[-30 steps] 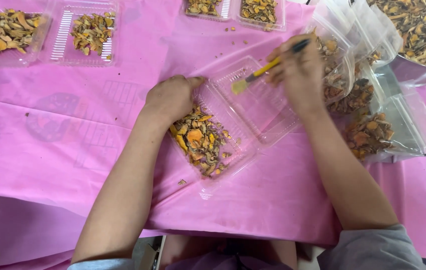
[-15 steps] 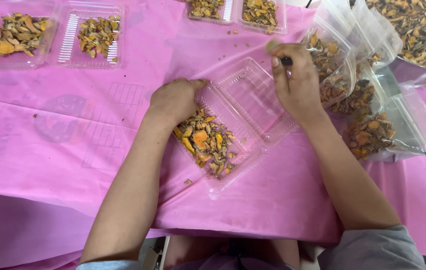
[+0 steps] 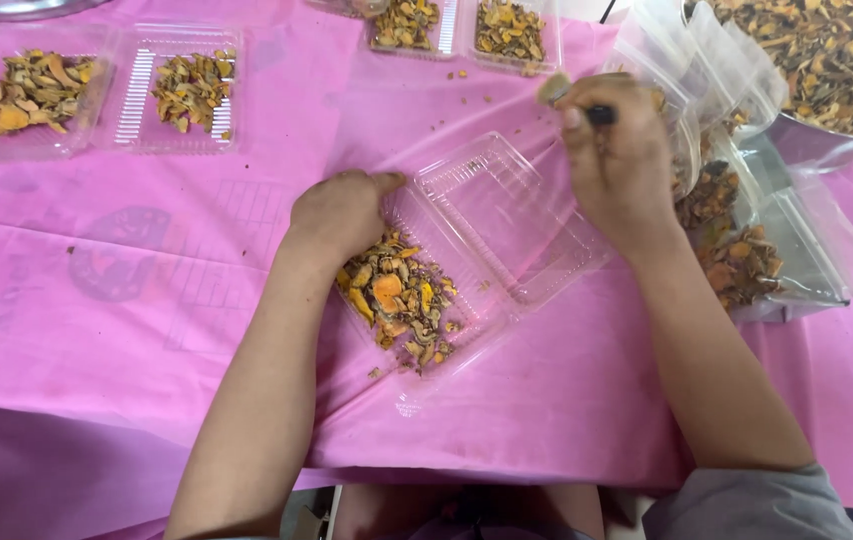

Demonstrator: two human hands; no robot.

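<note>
My left hand (image 3: 342,212) rests knuckles-up on the near-left corner of an open clear clamshell (image 3: 467,262), its fingers curled together and pressing on the rim of the tray half; it holds nothing else that I can see. That tray half lies toward me and carries a heap of dried orange-brown chips (image 3: 397,298); the lid half, hinged to it, lies flat on the far side with only a few crumbs in it. My right hand (image 3: 622,160) is raised just beyond the lid's far-right corner, fingers clamped on a small tool (image 3: 587,110) with a dark handle; its pale tip sticks out past my thumb, too blurred to tell its shape. Right behind that hand stands a row of clear bags (image 3: 747,250) filled with the same chips, and beyond them, at the far right, a metal bowl (image 3: 827,130) heaped with more. Far left on the pink surface (image 3: 147,330) sit two clear trays (image 3: 112,85) side by side, each with chips, and two more trays (image 3: 457,25) at the top edge. Loose crumbs lie scattered on the cloth between those trays and the clamshell.
</note>
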